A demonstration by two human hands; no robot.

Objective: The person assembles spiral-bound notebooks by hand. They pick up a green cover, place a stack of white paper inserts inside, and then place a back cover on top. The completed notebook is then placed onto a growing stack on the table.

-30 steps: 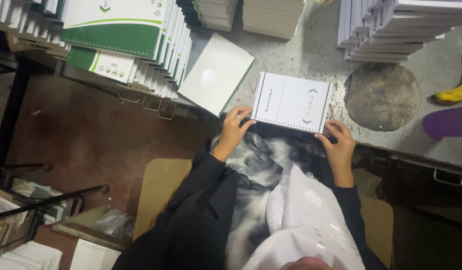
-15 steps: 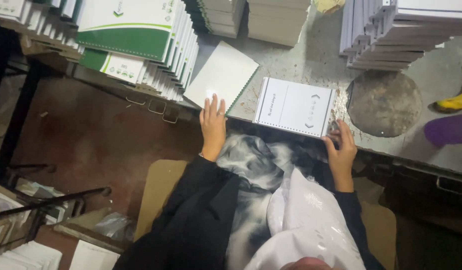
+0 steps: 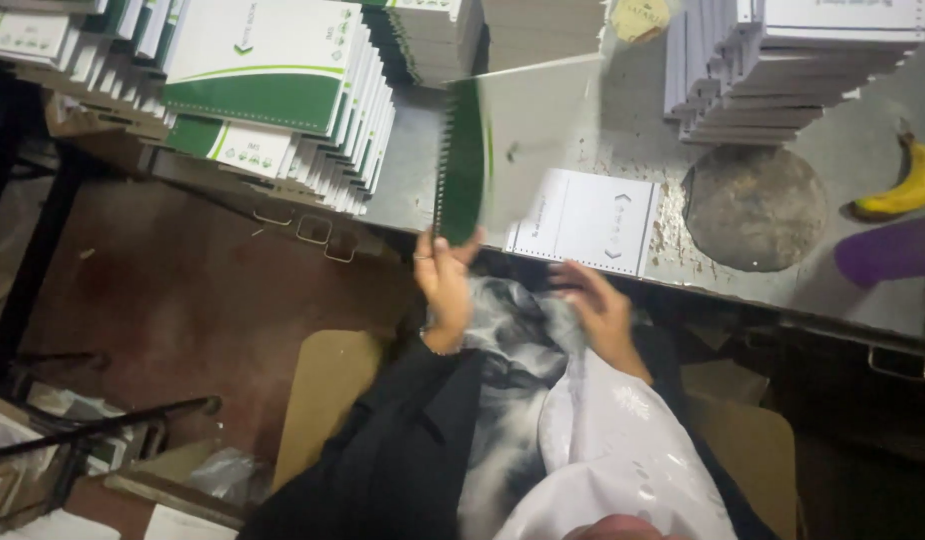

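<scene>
Right hand [image 3: 595,305] open and blurred at the near worktop [image 3: 863,290] edge, left hand [image 3: 445,275] gripping a tilted green-backed cover sheet [image 3: 513,140] by its lower corner, white punched pad [image 3: 588,220] lying flat just right, notebook stacks [image 3: 283,90] far left

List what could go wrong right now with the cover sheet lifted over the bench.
1. The left hand pinches the green-and-white cover sheet only at its lower corner, so it could slip or bend.
2. The punched white pad lies at the bench edge, and the right hand is off it; a knock might push it off.
</scene>
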